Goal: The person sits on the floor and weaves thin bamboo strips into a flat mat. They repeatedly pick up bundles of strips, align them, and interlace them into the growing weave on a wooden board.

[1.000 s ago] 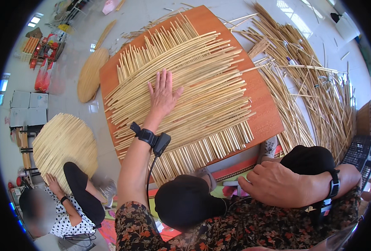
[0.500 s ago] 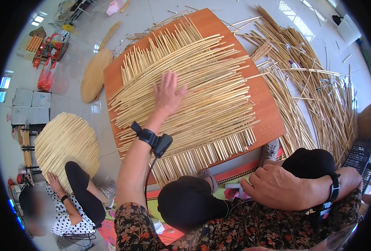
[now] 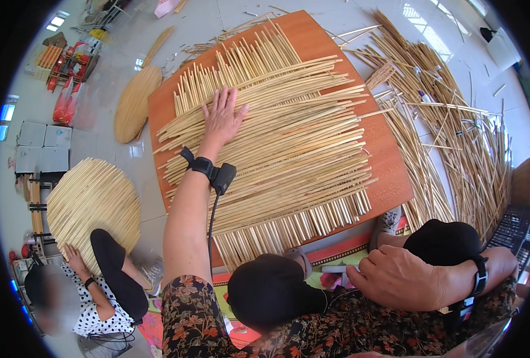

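Observation:
Long pale plant stalks (image 3: pixel 271 149) lie side by side in a broad layer across a brown wooden board (image 3: pixel 390 161). Under them, a second layer of stalks (image 3: pixel 289 230) runs crosswise, its ends showing at the near and far sides. My left hand (image 3: pixel 222 119) rests palm down on the upper stalks, left of the middle, fingers spread. Close to my right knee, my right hand (image 3: pixel 396 277) is closed with its fingers curled. A small grey object (image 3: pixel 334 269) shows beside its thumb; whether the hand grips it cannot be made out.
Loose stalks (image 3: pixel 456 143) pile up on the floor at the right, by a dark crate (image 3: pixel 515 227). A round woven piece (image 3: pixel 136 104) lies left of the board. A seated co-worker's hand (image 3: pixel 74 258) touches a round stalk panel (image 3: pixel 95 209) at the left.
My left hand has slid left and slightly nearer across the stalks. Several far stalks now sit farther right and look straighter. My right hand has barely moved.

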A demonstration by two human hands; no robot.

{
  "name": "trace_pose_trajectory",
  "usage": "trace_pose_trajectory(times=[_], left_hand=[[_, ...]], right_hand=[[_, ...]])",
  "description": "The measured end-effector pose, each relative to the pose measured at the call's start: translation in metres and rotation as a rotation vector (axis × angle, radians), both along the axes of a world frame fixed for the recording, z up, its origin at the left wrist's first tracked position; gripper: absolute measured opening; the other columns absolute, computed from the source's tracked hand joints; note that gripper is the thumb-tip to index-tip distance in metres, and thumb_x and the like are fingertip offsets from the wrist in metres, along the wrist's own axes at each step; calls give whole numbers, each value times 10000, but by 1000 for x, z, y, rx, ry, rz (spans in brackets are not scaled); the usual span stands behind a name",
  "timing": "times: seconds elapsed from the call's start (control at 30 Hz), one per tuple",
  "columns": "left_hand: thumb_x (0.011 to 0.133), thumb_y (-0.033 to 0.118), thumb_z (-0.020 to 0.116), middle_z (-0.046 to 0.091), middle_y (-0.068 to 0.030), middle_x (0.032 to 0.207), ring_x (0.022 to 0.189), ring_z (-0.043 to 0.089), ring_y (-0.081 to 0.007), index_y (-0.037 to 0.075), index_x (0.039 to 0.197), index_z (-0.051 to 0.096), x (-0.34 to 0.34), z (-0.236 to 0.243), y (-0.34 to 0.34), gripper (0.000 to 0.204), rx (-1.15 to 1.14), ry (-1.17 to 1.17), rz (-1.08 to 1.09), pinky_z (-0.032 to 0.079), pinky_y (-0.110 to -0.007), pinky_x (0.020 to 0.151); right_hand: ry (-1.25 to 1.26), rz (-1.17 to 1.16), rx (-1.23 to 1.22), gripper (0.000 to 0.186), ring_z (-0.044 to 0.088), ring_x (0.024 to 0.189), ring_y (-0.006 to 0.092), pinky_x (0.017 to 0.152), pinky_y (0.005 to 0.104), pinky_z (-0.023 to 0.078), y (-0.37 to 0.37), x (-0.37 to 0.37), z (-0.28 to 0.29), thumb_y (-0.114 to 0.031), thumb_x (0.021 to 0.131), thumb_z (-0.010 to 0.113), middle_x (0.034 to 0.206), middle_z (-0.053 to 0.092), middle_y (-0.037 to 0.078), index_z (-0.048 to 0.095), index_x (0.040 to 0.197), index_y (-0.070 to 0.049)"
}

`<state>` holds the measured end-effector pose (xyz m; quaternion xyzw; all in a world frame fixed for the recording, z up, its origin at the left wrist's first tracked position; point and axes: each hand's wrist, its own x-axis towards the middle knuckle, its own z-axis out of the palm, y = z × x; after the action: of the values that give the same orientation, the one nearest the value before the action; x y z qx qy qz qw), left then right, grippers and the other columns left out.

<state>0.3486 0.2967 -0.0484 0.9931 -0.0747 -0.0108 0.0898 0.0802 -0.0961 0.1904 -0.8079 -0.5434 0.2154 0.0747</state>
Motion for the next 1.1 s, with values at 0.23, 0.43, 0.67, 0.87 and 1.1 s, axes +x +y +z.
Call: trace_pose_trajectory(times=[0.23, 0.43, 0.67, 0.87, 1.1], left_hand=[[1016, 733, 282, 105, -130, 1741, 1604, 63, -353, 189, 1670, 179, 4, 5, -9, 857, 24, 63, 155, 29, -702, 1224], [1011, 740, 290, 96, -140, 1742, 1605, 59, -357, 184, 1676, 136, 8, 4, -13, 880, 60, 37, 184, 39, -716, 1214], [1015, 712, 330, 98, -146, 1740, 1603, 68, -360, 164, 1669, 173, 9, 8, -24, 868, 67, 37, 189, 31, -703, 1223], [1019, 698, 341, 98, -133, 1741, 1607, 44, -343, 160, 1671, 169, -5, 11, -30, 863, 37, 58, 98, 5, -663, 1245], [1014, 710, 360, 129, -124, 1738, 1607, 65, -329, 135, 1665, 183, -4, 9, -13, 886, 38, -7, 135, 24, -675, 1241]], right_hand=[[-42, -6, 33, 215, 638, 703, 205, 649, 345, 488, 0, -6, -7, -202, 975, 583, 742, 616, 42, 633, 999, 6], [41, -40, -5, 161, 659, 716, 222, 647, 356, 497, 1, -8, -7, -181, 924, 599, 751, 641, 65, 611, 928, -20], [5, -6, 15, 174, 664, 722, 227, 628, 360, 495, -3, -4, -6, -190, 901, 609, 757, 651, 75, 625, 911, -17], [-14, -14, -8, 176, 663, 722, 227, 624, 360, 493, 0, -5, -7, -193, 895, 612, 758, 650, 75, 628, 903, -18], [-35, 10, -12, 179, 661, 722, 226, 620, 359, 489, 1, -3, -6, -196, 887, 616, 758, 650, 75, 631, 894, -18]])
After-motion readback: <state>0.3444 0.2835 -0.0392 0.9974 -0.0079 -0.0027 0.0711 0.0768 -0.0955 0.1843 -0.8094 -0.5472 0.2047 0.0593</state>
